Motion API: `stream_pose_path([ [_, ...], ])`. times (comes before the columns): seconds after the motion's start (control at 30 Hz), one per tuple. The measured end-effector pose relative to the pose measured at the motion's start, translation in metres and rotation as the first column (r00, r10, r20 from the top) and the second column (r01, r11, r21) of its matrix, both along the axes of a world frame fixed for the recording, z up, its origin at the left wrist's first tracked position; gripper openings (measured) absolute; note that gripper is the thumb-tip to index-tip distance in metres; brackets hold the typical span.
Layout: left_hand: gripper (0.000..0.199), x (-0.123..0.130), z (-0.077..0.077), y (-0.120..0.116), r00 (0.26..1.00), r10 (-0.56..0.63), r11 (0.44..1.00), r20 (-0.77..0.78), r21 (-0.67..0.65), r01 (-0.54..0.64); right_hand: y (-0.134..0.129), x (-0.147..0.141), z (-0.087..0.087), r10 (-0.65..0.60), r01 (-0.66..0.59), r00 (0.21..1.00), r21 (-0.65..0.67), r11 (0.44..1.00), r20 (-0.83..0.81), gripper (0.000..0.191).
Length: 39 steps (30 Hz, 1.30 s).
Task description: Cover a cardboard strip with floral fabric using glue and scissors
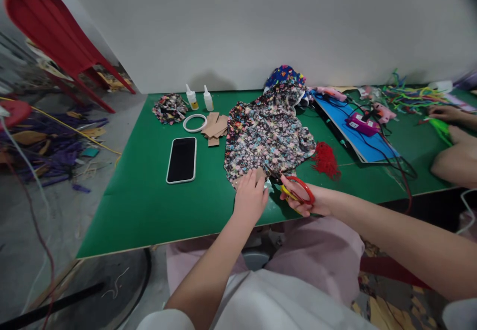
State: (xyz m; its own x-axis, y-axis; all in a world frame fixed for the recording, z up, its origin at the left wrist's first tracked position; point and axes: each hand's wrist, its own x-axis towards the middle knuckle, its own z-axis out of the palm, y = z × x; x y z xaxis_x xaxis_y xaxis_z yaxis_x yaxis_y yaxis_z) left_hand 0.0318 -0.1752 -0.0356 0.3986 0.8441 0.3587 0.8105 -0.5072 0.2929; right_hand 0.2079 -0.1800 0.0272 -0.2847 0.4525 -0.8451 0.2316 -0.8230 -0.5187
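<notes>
Our left hand (250, 196) rests on the near edge of the floral-print fabric (266, 133), which spreads towards twelve o'clock across the green desk (141, 210), probably to steady it; whether its fingers pinch or merely press, we cannot tell. At three o'clock, our right hand (300, 191) has its fingers wrapped through the red-and-yellow-handled scissors (309, 190), seemingly for control close to the fabric. The smartphone (181, 161) lies at ten o'clock (perhaps kept aside for working room), the tangled red threads (326, 161) at two.
</notes>
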Motion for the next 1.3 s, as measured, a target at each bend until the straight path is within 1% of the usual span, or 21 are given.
stream_pose_path([
  [0.13,0.021,-0.003,0.004,-0.005,0.998,-0.005,1.0,0.068,0.03,0.003,-0.002,-0.001,0.003,-0.022,0.022,1.0,-0.025,0.999,-0.011,0.06],
  [0.23,0.021,-0.007,0.006,-0.011,0.995,-0.03,0.999,0.093,0.03,0.027,-0.003,-0.001,0.003,-0.027,0.027,1.0,-0.019,0.999,0.005,0.06],
  [0.33,0.022,-0.011,0.006,-0.015,0.997,-0.018,1.0,0.077,0.003,0.018,-0.003,-0.001,0.002,-0.032,0.032,0.999,0.003,0.999,0.007,0.06],
  [0.5,0.027,-0.011,0.003,-0.015,0.999,0.001,1.0,0.038,-0.023,0.0,-0.004,-0.001,0.0,-0.031,0.03,0.999,0.016,0.999,0.024,0.059],
  [0.67,0.033,-0.007,0.004,-0.022,0.999,0.021,0.999,-0.024,-0.041,-0.022,-0.005,-0.004,0.004,-0.031,0.031,0.999,0.011,0.999,0.039,0.059],
  [0.83,0.046,-0.004,0.005,-0.032,0.998,0.033,0.997,-0.056,-0.068,-0.037,-0.006,-0.006,0.008,-0.025,0.024,0.999,0.037,0.999,0.031,0.056],
  [0.93,0.046,-0.005,0.005,-0.033,0.998,0.028,0.997,-0.049,-0.074,-0.032,-0.006,-0.006,0.006,-0.026,0.024,0.999,0.055,0.998,0.045,0.056],
  [1.1,0.042,-0.006,0.004,-0.032,0.999,0.025,0.996,-0.034,-0.084,-0.028,-0.007,-0.004,0.001,-0.023,0.021,0.999,0.048,0.999,0.044,0.057],
  [1.3,0.04,-0.006,0.003,-0.032,0.999,0.028,0.997,-0.02,-0.077,-0.03,-0.007,-0.006,0.003,-0.022,0.018,0.998,0.083,0.996,0.052,0.055],
])
